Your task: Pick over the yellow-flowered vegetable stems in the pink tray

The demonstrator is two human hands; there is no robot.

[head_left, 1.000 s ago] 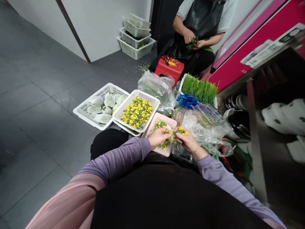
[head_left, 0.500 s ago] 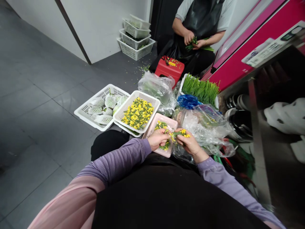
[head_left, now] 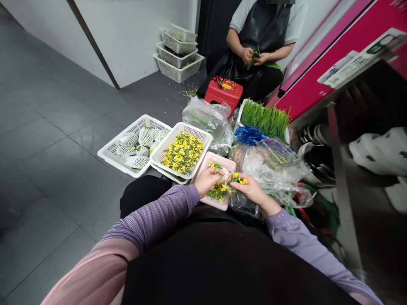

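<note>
I'm low down over a grey tiled floor (head_left: 47, 178), a pale wall (head_left: 136, 38) at 11 o'clock and a bright pink panel (head_left: 343, 55) at 2 o'clock. All my clock directions run from the pink tray (head_left: 232, 164) in front of me, with 12 straight ahead.

My left hand (head_left: 206, 182) is over the tray's left side, fingers curled closed and thumb drawn in to them. A few yellow-green buds show right at its fingertips, but I can't tell whether it grips them. My right hand (head_left: 251, 188) is at the tray's right edge, partly closed, pinching a small bunch of yellow flowers (head_left: 235, 178) between thumb and fingers. The two hands are near each other but apart. More flowering stems (head_left: 218, 191) lie in the tray, between and beneath them.

At 10 o'clock, just beside the tray, a white basket (head_left: 206, 146) is heaped with yellow blossoms (head_left: 182, 152); its left side overlaps a wider basket (head_left: 110, 153) of net-wrapped produce (head_left: 145, 137). A red box (head_left: 224, 93) is at 12, with a clear bag (head_left: 206, 116) just on my side of it. Upright green stems (head_left: 265, 118) fill a container at 1, and crumpled plastic bags (head_left: 270, 169) lie towards 3. Between 12 and 1, a co-worker (head_left: 263, 29) holds greens (head_left: 254, 57) in both hands.
</note>
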